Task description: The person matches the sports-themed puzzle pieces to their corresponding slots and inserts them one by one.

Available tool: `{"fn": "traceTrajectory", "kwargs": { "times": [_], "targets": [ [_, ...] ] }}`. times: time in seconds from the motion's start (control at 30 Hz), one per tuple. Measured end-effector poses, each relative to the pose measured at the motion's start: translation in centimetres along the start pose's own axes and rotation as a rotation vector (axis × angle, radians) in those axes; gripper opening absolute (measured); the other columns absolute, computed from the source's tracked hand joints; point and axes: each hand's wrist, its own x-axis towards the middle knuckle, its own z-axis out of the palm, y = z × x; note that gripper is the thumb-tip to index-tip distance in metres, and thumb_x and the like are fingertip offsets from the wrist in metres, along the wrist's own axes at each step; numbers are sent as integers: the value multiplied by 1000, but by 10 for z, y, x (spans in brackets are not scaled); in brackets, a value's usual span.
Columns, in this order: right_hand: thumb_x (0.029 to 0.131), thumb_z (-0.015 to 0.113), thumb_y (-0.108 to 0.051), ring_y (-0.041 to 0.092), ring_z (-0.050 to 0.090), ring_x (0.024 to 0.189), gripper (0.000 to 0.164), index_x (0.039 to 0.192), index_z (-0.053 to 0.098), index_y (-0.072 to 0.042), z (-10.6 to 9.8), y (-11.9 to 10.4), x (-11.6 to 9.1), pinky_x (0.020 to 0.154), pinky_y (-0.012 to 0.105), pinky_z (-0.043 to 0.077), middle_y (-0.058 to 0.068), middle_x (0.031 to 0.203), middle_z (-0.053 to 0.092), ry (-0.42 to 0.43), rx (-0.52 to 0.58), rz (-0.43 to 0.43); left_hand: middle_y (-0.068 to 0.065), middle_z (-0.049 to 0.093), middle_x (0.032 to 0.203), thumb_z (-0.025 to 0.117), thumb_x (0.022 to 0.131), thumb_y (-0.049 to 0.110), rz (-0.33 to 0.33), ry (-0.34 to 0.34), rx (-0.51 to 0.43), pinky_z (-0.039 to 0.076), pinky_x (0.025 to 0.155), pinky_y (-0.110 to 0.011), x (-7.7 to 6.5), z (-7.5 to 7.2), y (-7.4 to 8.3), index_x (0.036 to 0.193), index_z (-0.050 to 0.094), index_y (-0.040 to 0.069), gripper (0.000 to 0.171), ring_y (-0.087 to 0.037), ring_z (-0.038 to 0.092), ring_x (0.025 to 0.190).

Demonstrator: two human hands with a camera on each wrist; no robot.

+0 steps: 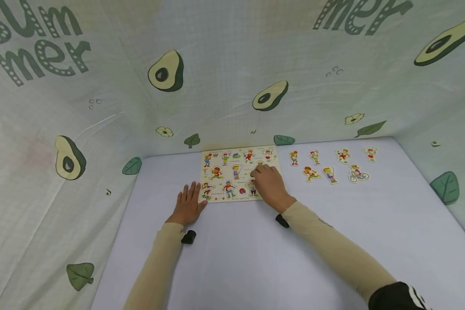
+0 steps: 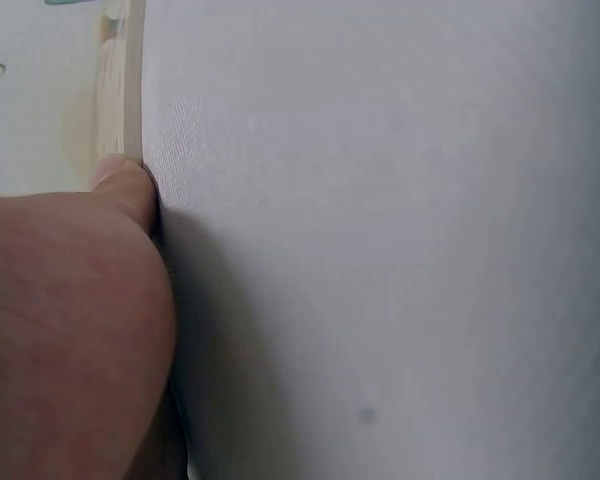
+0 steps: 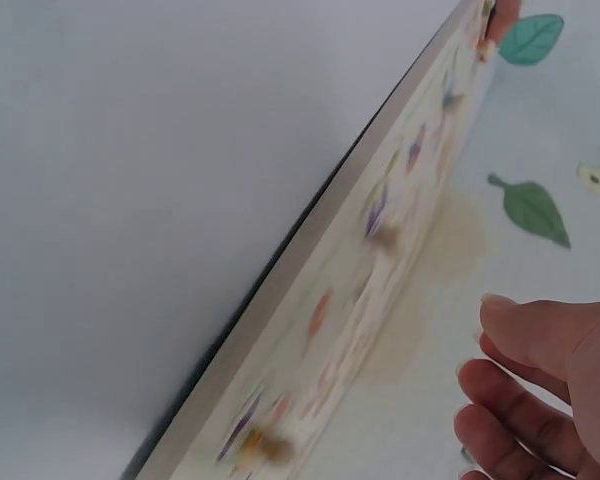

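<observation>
A flat wooden puzzle board printed with sports figures lies at the back of the white table. My left hand rests spread on the table at the board's left edge. In the left wrist view its thumb touches the board's edge. Over the right part of the board is my right hand, fingers loosely bent, covering some figures. In the right wrist view, the right hand shows no piece between its fingertips. A figure with a yellow cap shows just beyond that hand.
Several loose figure pieces lie right of the board, among them a cyclist, a runner and a figure with a bat. A cloth backdrop with avocados and leaves rises behind and beside the table.
</observation>
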Motion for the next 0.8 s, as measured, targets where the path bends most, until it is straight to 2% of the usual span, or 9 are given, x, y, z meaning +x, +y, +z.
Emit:
{"fn": "traceTrajectory", "kwargs": {
  "times": [0.33,0.57,0.8],
  "targets": [
    [91,84,-8,30,65,105,24,113,77,-3,-15,45,-30,95,46,52,11,108,70,17,-56,22,-25,-2,176,41,115,37,11,9,-12,-1,128,-65,-1,1,-1,168,5,-2,76,-49,-8,161],
    [89,85,-4,33,64,109,25,112,77,0,-19,72,-44,97,49,52,14,111,70,31,-80,62,-27,1,175,44,114,34,27,30,-6,2,128,-66,-2,2,-1,167,7,-5,76,-51,-4,160],
    [90,82,-2,37,65,107,23,112,76,2,-24,102,-56,93,52,51,17,110,70,60,-77,109,-26,0,175,42,114,36,14,21,-1,1,128,-66,-4,-1,3,167,7,-5,75,-51,-5,160]
  ]
}}
